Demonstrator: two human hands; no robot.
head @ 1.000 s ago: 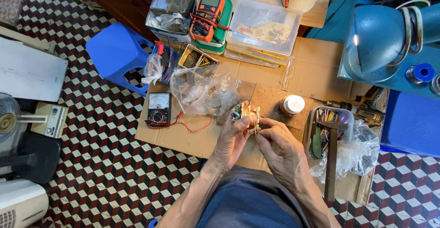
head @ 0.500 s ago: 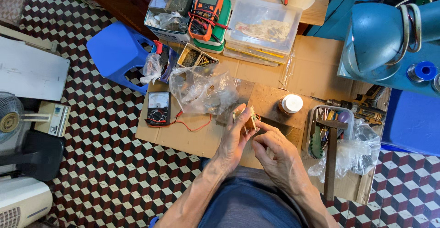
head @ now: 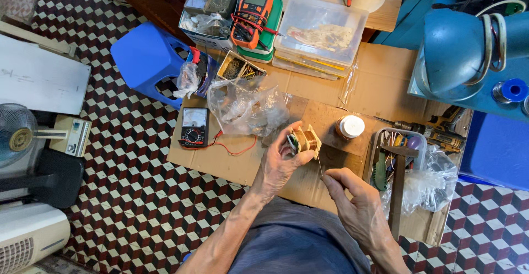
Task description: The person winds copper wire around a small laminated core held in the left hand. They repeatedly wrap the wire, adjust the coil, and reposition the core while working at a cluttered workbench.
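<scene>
Coil (head: 305,140) is held up over the cardboard sheet (head: 231,158) near its front edge, gripped by the left hand (head: 278,161) with the fingers curled snug round the bobbin, thumb on the near side, so that grip is pretty much closed on it. A thin wire (head: 319,165) can be seen running down from the coil to the right hand (head: 352,202), where it's pinched between thumb and forefinger (head: 329,180), tips closed tight, rest of the hand loose. For this kind of unwinding or winding, the wire is best kept under light, even tension and pulled straight off the bobbin, not sideways, or it'll likely kink or snap. The coil should be turned by the left hand rather than yanked at. A small jar (head: 350,126) sits just right of the coil, a meter (head: 193,127) toward the sheet's left edge, and a plastic bag (head: 247,106) lies between them, well out of the wire's path.
</scene>
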